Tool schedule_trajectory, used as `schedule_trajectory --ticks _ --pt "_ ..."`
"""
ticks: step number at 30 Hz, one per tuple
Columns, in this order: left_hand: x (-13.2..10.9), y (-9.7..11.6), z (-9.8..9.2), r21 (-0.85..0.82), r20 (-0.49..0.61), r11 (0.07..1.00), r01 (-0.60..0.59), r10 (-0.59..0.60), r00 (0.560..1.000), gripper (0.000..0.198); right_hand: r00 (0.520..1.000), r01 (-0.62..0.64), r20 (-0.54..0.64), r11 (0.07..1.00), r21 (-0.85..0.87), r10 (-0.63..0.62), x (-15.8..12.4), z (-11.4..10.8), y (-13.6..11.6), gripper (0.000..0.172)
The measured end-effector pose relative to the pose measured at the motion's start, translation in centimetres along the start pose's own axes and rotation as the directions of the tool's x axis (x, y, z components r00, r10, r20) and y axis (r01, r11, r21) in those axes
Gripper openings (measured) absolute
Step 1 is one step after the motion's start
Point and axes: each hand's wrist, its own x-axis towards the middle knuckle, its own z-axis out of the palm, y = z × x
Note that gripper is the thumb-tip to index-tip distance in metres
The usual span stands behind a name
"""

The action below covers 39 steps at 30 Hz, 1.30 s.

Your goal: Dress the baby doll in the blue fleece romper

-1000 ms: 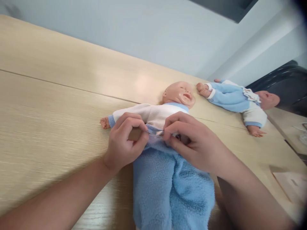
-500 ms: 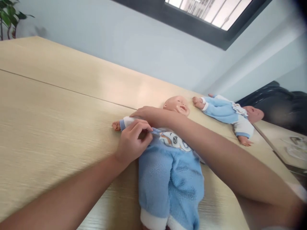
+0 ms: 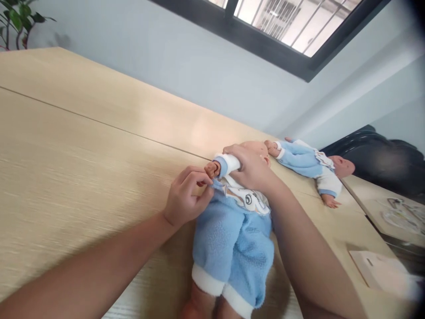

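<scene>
A baby doll (image 3: 232, 235) in fluffy blue overalls with white cuffs lies on its back in front of me. My left hand (image 3: 187, 195) pinches the blue edge of the overalls (image 3: 217, 184) at the doll's side, just under its small hand (image 3: 211, 169). The white sleeve (image 3: 229, 164) with a blue cuff is in the grip of my right hand (image 3: 250, 166), which bends the doll's arm across its chest. Part of the doll's head (image 3: 257, 145) is covered by my right hand. A printed white bib (image 3: 249, 199) sits on the chest.
A second doll (image 3: 302, 160) in similar clothes lies to the right on the wooden table (image 3: 99, 177). Beyond it are a black object (image 3: 381, 155) and clear plastic items (image 3: 401, 215). A white box (image 3: 378, 270) stands at the lower right; a plant (image 3: 20, 22) is far left.
My right hand has drawn back from the doll's shoulder side and now grips its sleeve. The doll's arm has swung from pointing left to folded inward. My left hand keeps its pinch.
</scene>
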Motion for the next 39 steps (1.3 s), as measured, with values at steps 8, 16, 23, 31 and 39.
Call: schedule_trajectory --ticks 8,16,23,31,39 --pt "-1.1 -0.3 0.2 -0.19 0.044 0.963 0.191 -0.186 0.981 0.01 0.999 0.037 -0.007 0.988 0.149 -0.036 -2.1 0.8 1.2 0.043" --pt "-0.9 -1.9 0.4 -0.264 0.139 0.856 0.444 -0.422 0.896 0.007 0.981 0.101 0.151 0.984 0.148 -0.124 -1.9 0.6 -1.6 0.044" --pt "-0.2 -1.9 0.3 -0.098 0.005 0.957 0.274 -0.275 0.961 0.013 0.993 -0.121 0.012 0.993 -0.014 0.121 -3.1 -0.2 -6.9 0.025" --pt "0.1 -1.5 0.1 -0.055 0.036 0.974 0.22 -0.218 0.975 0.017 0.979 -0.205 -0.054 0.943 -0.261 0.198 -3.3 0.4 -8.5 0.02" --pt "0.5 -2.0 -0.3 -0.006 0.067 0.995 0.098 -0.098 0.993 0.011 0.977 -0.211 0.024 0.977 -0.044 0.212 -3.0 -0.4 -8.1 0.021"
